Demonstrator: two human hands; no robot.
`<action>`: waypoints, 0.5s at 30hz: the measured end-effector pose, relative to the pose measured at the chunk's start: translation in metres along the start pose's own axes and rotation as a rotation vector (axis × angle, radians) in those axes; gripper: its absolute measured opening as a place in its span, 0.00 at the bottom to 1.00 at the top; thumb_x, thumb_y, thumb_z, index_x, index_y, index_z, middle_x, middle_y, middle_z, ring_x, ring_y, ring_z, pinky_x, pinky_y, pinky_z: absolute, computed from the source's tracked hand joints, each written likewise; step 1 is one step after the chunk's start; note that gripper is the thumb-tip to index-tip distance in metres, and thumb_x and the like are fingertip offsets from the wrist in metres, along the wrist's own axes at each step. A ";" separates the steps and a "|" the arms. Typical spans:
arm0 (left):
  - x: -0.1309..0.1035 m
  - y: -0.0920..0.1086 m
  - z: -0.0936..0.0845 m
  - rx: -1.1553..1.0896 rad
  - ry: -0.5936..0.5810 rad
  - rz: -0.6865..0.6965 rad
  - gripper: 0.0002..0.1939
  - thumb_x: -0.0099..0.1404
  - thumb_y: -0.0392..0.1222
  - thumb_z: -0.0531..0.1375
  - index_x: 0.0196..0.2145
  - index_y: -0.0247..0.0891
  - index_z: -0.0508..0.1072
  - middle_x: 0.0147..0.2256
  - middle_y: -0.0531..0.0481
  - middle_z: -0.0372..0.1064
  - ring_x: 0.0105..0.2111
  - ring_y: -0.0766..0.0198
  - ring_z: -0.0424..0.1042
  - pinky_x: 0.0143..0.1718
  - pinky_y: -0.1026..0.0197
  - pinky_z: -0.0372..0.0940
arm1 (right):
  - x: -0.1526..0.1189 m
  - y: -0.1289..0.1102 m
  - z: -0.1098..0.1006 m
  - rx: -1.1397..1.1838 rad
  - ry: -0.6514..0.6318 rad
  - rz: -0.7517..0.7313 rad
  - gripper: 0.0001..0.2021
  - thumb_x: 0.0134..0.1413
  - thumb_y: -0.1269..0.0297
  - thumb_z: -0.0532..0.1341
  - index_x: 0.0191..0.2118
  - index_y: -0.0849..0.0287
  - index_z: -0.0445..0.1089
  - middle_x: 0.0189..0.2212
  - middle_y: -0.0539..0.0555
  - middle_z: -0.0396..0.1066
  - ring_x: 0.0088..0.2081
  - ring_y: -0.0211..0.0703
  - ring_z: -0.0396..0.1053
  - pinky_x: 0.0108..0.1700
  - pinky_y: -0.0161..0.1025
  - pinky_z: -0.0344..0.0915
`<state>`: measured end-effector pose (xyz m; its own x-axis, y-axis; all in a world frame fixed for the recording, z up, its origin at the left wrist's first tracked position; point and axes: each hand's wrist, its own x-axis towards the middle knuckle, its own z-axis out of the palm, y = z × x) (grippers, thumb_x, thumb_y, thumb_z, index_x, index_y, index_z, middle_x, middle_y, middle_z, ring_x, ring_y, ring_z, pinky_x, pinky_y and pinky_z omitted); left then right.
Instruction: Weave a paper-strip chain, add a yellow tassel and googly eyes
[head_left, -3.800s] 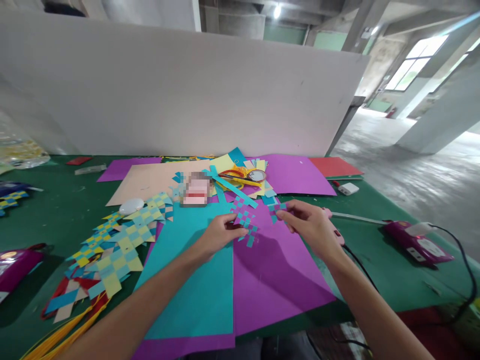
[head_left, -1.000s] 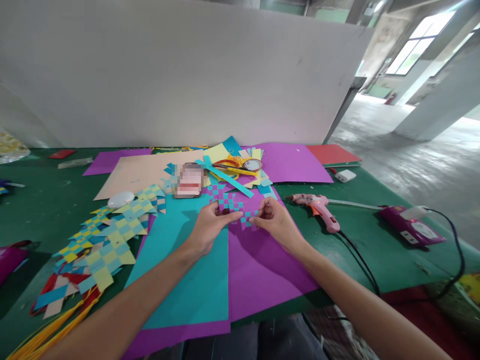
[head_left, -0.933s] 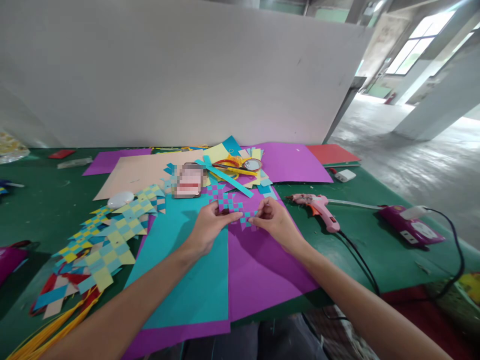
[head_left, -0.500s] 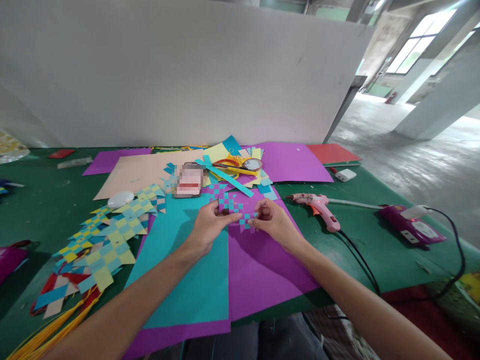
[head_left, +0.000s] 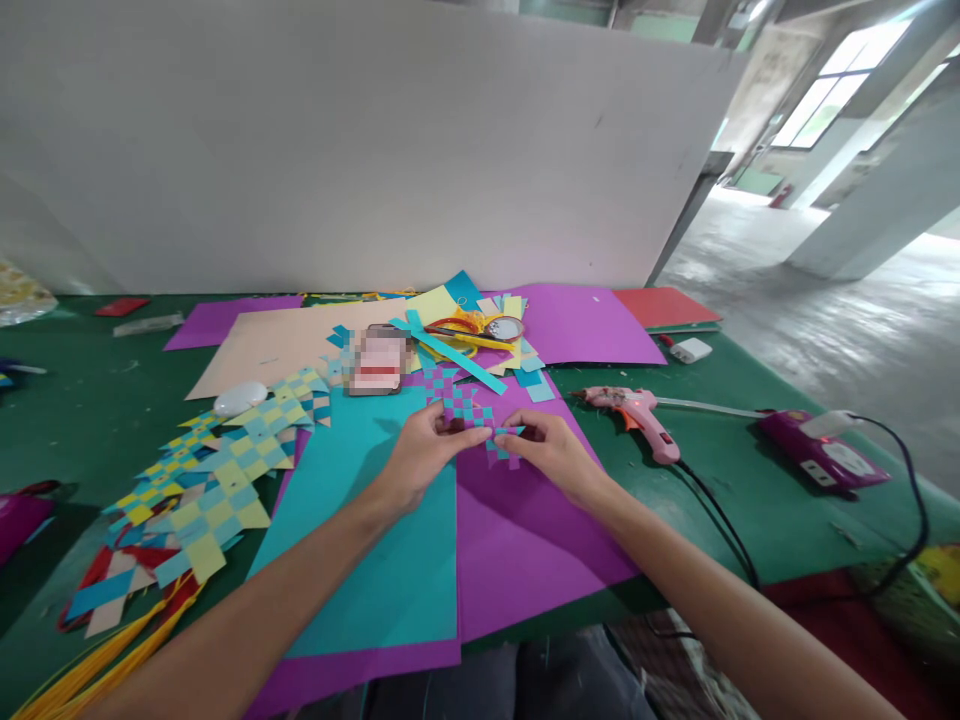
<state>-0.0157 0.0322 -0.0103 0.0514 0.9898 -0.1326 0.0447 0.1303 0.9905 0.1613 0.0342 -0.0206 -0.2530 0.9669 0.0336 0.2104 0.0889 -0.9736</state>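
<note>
A woven strip of purple and teal paper squares [head_left: 459, 403] is held between my hands, over the purple sheet [head_left: 540, 540] and the teal sheet [head_left: 375, 560]. My left hand [head_left: 427, 450] pinches it from the left, thumb pointing right along its lower part. The fingers of my right hand [head_left: 544, 445] are pinched at its right end, where a small teal paper tip [head_left: 512, 430] shows by the fingertips. Beyond the hands lie a teal strip [head_left: 465, 360] and a phone [head_left: 378, 360] with a blurred screen.
Woven yellow and blue paper pieces [head_left: 232, 475] and yellow tassels [head_left: 112, 665] lie left. A pink glue gun [head_left: 634, 412] rests on the green table [head_left: 787, 540] at right, its cable running to a purple power strip [head_left: 825, 450]. A white board [head_left: 337, 150] stands behind.
The woven strip has shifted slightly to the right with my left hand. My right fingertips have moved a little, and a small teal tip now shows beside them.
</note>
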 end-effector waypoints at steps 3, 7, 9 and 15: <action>0.000 -0.001 0.000 0.046 0.023 -0.009 0.22 0.45 0.45 0.71 0.23 0.39 0.59 0.22 0.59 0.60 0.25 0.68 0.63 0.26 0.64 0.57 | 0.000 0.001 -0.001 -0.001 0.006 -0.019 0.12 0.46 0.55 0.65 0.26 0.59 0.67 0.19 0.45 0.58 0.21 0.32 0.53 0.24 0.33 0.51; 0.001 -0.004 0.000 0.048 -0.008 -0.010 0.19 0.47 0.46 0.70 0.26 0.38 0.62 0.23 0.59 0.61 0.24 0.69 0.62 0.26 0.64 0.57 | 0.000 0.001 -0.001 -0.010 -0.023 -0.030 0.11 0.48 0.56 0.64 0.28 0.59 0.68 0.20 0.46 0.60 0.21 0.32 0.54 0.23 0.32 0.52; 0.000 -0.004 0.000 0.030 -0.024 -0.005 0.18 0.48 0.45 0.70 0.27 0.38 0.64 0.25 0.58 0.63 0.25 0.68 0.64 0.27 0.64 0.58 | 0.000 0.000 -0.001 -0.009 -0.041 -0.031 0.10 0.48 0.57 0.63 0.28 0.59 0.68 0.21 0.47 0.62 0.22 0.32 0.56 0.23 0.32 0.54; -0.001 -0.003 0.001 0.020 -0.030 0.004 0.16 0.46 0.43 0.70 0.27 0.37 0.66 0.24 0.57 0.64 0.25 0.67 0.65 0.27 0.64 0.60 | -0.001 -0.001 -0.001 0.020 -0.086 -0.012 0.11 0.49 0.57 0.64 0.28 0.59 0.69 0.22 0.48 0.65 0.24 0.35 0.62 0.25 0.33 0.59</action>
<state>-0.0150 0.0309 -0.0129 0.0817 0.9881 -0.1304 0.0643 0.1254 0.9900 0.1619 0.0334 -0.0194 -0.3354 0.9417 0.0267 0.1883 0.0948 -0.9775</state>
